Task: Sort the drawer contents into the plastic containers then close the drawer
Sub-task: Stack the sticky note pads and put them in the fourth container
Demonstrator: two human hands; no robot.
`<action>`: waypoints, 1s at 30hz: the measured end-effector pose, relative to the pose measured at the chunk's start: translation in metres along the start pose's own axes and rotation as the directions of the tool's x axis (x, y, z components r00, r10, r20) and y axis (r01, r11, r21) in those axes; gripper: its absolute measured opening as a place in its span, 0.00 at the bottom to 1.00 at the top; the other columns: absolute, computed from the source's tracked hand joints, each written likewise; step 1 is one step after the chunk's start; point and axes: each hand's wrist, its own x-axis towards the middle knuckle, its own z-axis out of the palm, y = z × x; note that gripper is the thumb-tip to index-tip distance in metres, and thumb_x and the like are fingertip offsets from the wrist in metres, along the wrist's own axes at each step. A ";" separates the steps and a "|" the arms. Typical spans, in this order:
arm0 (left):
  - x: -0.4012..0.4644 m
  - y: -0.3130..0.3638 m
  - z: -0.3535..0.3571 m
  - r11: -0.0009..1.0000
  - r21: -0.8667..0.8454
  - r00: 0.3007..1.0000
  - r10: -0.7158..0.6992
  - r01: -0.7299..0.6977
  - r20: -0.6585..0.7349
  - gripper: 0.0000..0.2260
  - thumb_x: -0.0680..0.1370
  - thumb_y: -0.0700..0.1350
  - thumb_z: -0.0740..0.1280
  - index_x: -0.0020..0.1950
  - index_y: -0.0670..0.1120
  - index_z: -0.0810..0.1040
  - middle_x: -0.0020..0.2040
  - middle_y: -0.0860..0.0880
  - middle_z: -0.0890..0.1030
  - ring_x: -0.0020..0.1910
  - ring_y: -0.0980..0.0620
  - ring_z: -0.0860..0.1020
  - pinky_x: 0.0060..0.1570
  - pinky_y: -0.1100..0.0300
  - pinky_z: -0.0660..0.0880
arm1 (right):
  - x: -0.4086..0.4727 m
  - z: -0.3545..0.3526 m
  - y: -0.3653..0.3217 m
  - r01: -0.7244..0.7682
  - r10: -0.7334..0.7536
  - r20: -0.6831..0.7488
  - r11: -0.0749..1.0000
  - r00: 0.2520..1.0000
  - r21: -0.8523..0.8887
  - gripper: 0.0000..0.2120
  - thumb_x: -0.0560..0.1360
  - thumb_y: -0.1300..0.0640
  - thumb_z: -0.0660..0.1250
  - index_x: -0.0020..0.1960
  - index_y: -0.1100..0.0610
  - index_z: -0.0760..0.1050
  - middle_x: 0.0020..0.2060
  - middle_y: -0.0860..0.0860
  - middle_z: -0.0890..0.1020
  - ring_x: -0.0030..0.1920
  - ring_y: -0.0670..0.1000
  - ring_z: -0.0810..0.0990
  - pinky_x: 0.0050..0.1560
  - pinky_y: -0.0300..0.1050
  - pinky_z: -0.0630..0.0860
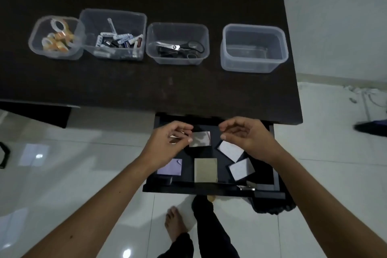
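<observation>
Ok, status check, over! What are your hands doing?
Left hand pinching a paper pad over open drawer. Right hand open. Rightmost container empty.

Left hand (167, 142) covers part of pad (200, 139); battery (125, 41) labels blurred.

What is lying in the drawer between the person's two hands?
In the head view, a small pale card lies between the left hand and the right hand. The left fingertips reach its edge; whether they grip it is unclear.

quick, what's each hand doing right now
Left hand: fingers pinched on a small paper pad over the drawer.
Right hand: open, fingers curled, holding nothing.
</observation>
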 end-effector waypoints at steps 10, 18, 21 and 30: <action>0.012 -0.057 0.038 0.993 0.119 0.997 -0.003 -0.006 0.074 0.17 0.77 0.40 0.77 0.64 0.52 0.82 0.58 0.58 0.85 0.60 0.60 0.82 0.64 0.61 0.79 | -0.007 0.012 0.112 -0.198 0.122 -0.216 0.904 0.969 -0.378 0.29 0.68 0.54 0.83 0.67 0.52 0.80 0.61 0.51 0.76 0.60 0.53 0.79 0.67 0.52 0.77; 0.024 -0.078 0.047 0.956 0.277 0.993 0.109 -0.091 -0.049 0.16 0.76 0.41 0.78 0.63 0.50 0.83 0.59 0.56 0.83 0.58 0.57 0.80 0.53 0.65 0.78 | 0.001 0.022 0.129 -0.266 0.167 -0.253 0.861 0.953 -0.434 0.35 0.64 0.53 0.84 0.68 0.51 0.75 0.65 0.53 0.73 0.62 0.54 0.75 0.62 0.45 0.71; 0.021 -0.080 0.050 0.927 0.349 0.990 0.130 -0.138 0.046 0.17 0.74 0.44 0.79 0.62 0.51 0.83 0.53 0.55 0.82 0.51 0.57 0.79 0.47 0.67 0.75 | 0.000 0.024 0.130 -0.235 0.147 -0.242 0.890 0.959 -0.390 0.34 0.63 0.55 0.85 0.64 0.48 0.72 0.61 0.51 0.75 0.60 0.50 0.74 0.59 0.50 0.75; 0.021 -0.081 0.060 0.829 0.529 0.928 -0.036 -0.179 0.370 0.28 0.72 0.52 0.81 0.71 0.53 0.79 0.59 0.57 0.80 0.55 0.56 0.78 0.52 0.66 0.72 | 0.001 0.023 0.131 -0.189 0.126 -0.200 0.924 0.972 -0.332 0.33 0.65 0.57 0.84 0.65 0.48 0.71 0.54 0.46 0.76 0.56 0.50 0.76 0.44 0.39 0.71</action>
